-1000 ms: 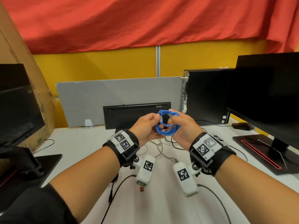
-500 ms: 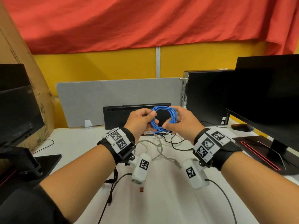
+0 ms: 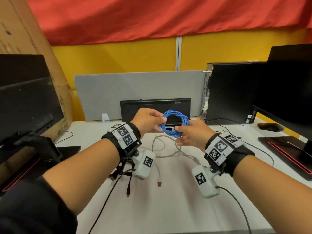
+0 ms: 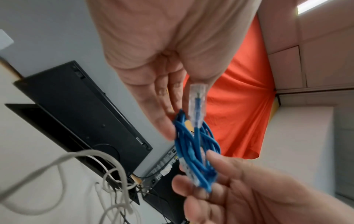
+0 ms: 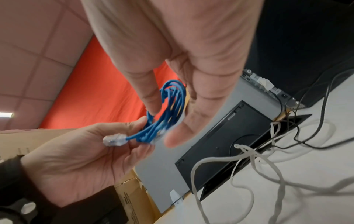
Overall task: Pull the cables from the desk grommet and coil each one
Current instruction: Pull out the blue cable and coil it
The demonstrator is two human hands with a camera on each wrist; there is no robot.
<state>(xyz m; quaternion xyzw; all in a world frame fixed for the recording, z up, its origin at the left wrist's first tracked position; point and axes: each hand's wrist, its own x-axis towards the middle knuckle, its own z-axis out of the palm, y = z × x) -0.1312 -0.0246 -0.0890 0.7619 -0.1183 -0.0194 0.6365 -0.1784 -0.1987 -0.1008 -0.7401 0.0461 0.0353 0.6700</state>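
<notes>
Presently the blue Ethernet cable [image 3: 174, 123], coiled, is held above the desk [image 3: 168, 208] between both hands. The left hand [image 3: 146, 121] pinches its left side near the clear plug [image 5: 114, 139]; the right hand [image 3: 192, 135] pinches the lower turns. Advisable: tuck the plug end through without loosening turns. The open desk grommet [image 5: 283, 121] still contains white cables [image 3: 170, 154] and black leads.

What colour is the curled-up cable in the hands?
Blue cable, clearest in the head view.

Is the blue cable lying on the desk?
No, the coiled blue cable is held above the desk between the left hand and right hand.
</notes>
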